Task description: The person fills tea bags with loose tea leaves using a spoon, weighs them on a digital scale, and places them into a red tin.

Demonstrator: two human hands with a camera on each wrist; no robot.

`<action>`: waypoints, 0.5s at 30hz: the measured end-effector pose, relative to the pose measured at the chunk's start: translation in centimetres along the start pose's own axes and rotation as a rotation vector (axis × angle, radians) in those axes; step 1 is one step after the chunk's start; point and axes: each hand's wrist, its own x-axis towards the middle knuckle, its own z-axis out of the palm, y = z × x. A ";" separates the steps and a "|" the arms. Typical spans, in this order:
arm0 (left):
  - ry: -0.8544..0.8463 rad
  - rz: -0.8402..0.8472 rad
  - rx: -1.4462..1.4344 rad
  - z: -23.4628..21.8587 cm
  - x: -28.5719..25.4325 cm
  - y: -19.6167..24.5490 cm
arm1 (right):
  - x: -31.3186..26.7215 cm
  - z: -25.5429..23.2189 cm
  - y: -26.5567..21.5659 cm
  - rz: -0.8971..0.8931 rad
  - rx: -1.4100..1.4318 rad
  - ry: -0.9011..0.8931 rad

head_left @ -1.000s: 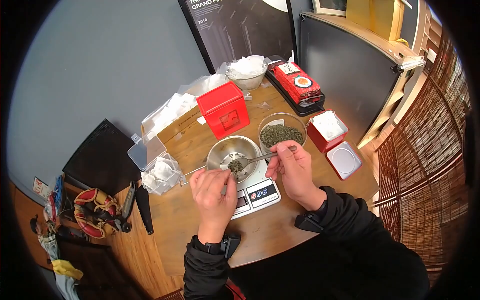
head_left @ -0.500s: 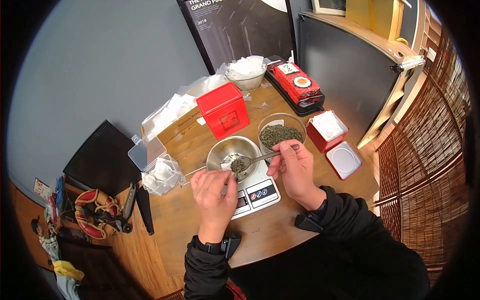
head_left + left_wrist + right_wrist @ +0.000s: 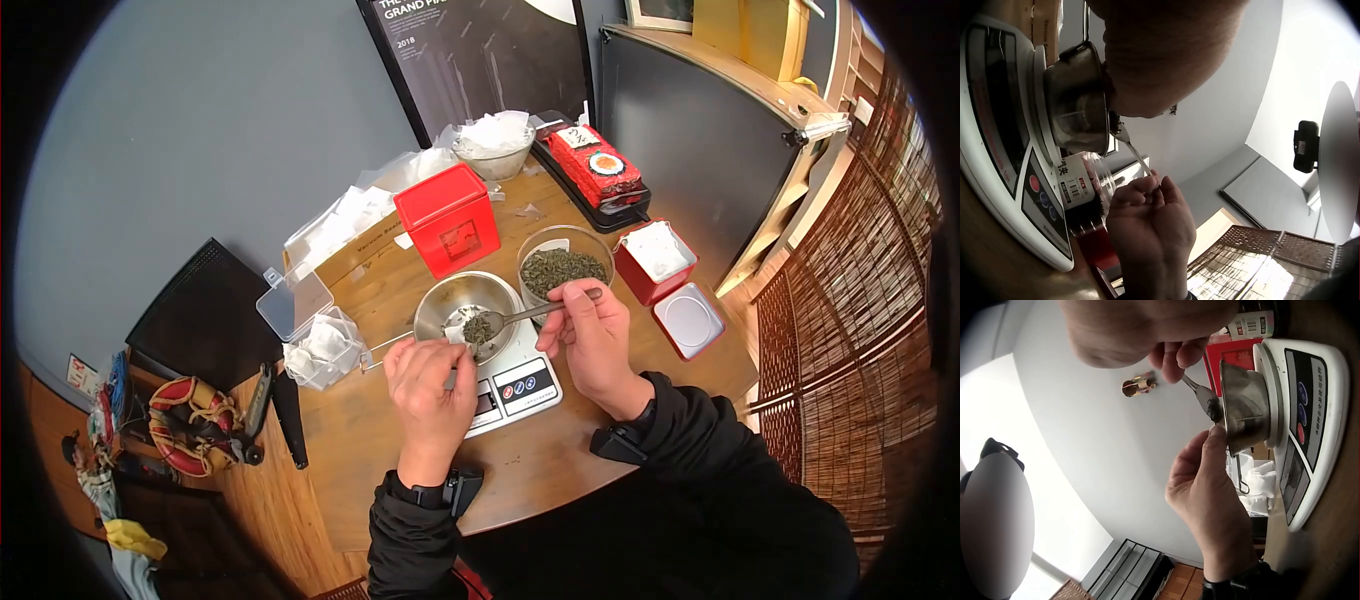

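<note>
A metal spoon (image 3: 540,311) is pinched at its handle by my right hand (image 3: 598,345). Dried green leaves (image 3: 477,331) lie heaped in the spoon's head, low over a steel bowl (image 3: 430,315) on a white kitchen scale (image 3: 535,390). My left hand (image 3: 422,385) is at the bowl's near rim, thumb and forefinger together beside the spoon tip. A white patch shows inside the bowl near those fingertips; I cannot tell what they pinch. In the right wrist view the left thumb (image 3: 1214,440) comes right up to the spoon head (image 3: 1209,403). Behind the spoon stands a glass bowl of dried leaves (image 3: 562,273).
Left of the scale is a plastic box (image 3: 325,355) of white pouches. A red tin (image 3: 448,220) stands behind the steel bowl. To the right are an open red tin (image 3: 655,280) and its lid (image 3: 688,320). A red package (image 3: 595,165) lies on a black device at the back.
The spoon head and right hand have shifted slightly right over the bowl, mostly during the first half second. The left hand keeps nearly the same place at the rim.
</note>
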 end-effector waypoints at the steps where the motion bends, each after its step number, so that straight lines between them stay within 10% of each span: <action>1: 0.000 0.000 0.000 0.0 0.0 0.0 | 0.0 0.0 0.0 -0.001 0.001 0.000; 15: -0.007 -0.016 -0.004 0.1 -0.1 0.1 | 0.1 -0.1 0.0 0.010 -0.009 0.003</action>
